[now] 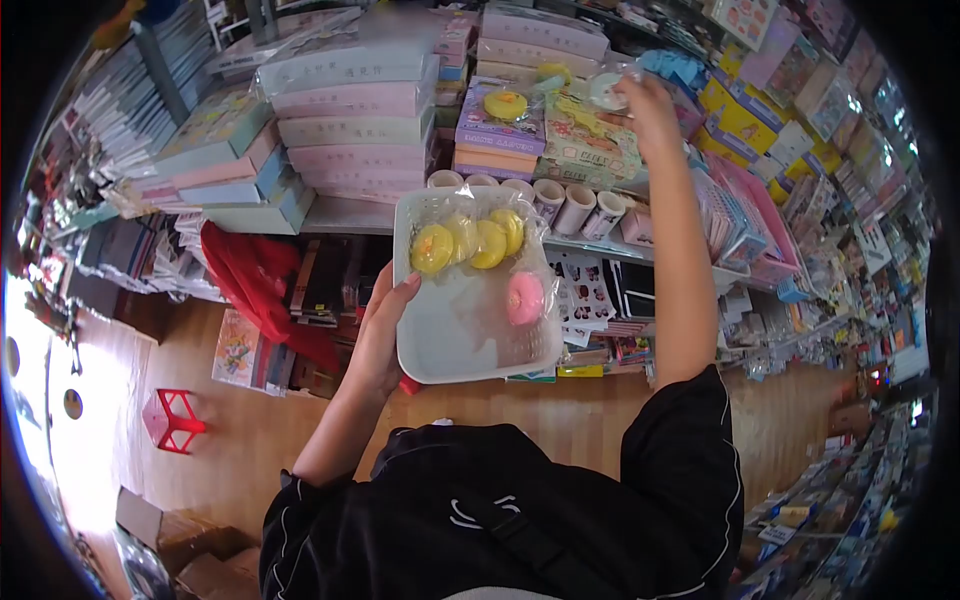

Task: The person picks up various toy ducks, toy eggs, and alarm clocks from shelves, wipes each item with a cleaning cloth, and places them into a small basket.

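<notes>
My left hand (379, 330) grips the left side of a white plastic basket (440, 345), thumb over the rim. Inside, several yellow round pieces (432, 248) in clear wrapping lie along the far end, and a pink one (524, 298) sits at the right. My right hand (652, 112) reaches over the boxes at the back, its fingers closed on a white round piece in clear wrapping (607, 91). Below that hand lies a green patterned box (590, 140). Another yellow round piece (506, 105) rests on a purple box (500, 132) to the left.
Pale boxes (350, 130) stand in a tall stack at the back left. Cardboard tubes (577, 208) line the shelf edge behind the basket. A pink bin (765, 225) is at the right. A red cloth (250, 270) hangs at the left, and a red stool (178, 420) stands on the floor.
</notes>
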A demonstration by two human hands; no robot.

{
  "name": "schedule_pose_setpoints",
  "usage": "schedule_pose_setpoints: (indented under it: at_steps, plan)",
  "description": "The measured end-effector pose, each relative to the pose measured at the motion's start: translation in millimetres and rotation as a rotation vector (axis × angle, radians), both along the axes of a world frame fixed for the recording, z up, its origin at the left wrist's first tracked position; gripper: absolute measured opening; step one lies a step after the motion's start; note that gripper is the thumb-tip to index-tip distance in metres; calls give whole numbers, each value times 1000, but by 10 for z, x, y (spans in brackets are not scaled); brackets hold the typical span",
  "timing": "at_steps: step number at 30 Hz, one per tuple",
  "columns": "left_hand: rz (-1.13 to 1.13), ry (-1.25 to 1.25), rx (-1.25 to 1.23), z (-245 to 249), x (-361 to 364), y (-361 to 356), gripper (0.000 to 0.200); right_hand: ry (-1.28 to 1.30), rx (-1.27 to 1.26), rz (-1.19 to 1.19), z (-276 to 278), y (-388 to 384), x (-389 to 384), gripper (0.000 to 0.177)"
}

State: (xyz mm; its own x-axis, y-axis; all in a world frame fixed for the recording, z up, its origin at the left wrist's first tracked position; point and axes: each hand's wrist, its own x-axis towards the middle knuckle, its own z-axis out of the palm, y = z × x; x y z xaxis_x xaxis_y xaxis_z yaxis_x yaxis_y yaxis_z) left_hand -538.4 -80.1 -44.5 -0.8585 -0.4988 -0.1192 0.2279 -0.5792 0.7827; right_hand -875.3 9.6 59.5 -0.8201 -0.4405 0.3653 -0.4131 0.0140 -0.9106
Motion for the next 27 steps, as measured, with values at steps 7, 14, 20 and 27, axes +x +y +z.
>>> schedule_pose_setpoints:
  at_steps: [7,14,20,27]
  plan:
    - [24,62,-15,71,-48,-40,50,-123,-15,279,438,416,1392,20]
    - [247,168,-8,77,-177,327,61,392,624,521,271,258,1879,10]
    - [409,174,-189,55,-234,484,65,821,890,599,164,98,1657,10]
    - [390,147,-208,58,-218,634,68,928,1132,626,192,-44,1668,10]
